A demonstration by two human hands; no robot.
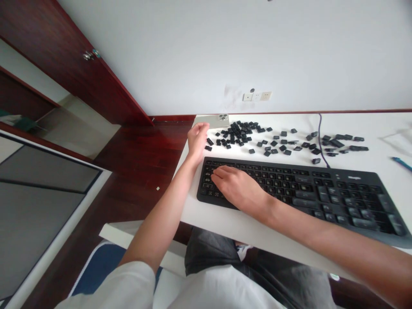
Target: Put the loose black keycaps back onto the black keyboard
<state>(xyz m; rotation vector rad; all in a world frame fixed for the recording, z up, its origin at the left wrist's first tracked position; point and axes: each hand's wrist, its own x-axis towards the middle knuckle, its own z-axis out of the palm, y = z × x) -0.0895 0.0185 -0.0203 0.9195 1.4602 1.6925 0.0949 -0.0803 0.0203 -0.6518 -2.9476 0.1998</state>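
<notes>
Left hand (197, 139), grip unclear, right hand (237, 188) overlapping keyboard (300, 189)

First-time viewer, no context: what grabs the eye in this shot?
Probably the loose black keycaps strewn along the back of the white desk, heaped thickest near the smartphone. Then the big black keyboard in front of them, with the right hand over its left part. The left hand is by the smartphone; whether they touch isn't clear.

A dark red door (64, 51) stands open at left; sockets (256, 96) dot the pale wall (193, 56)
</notes>
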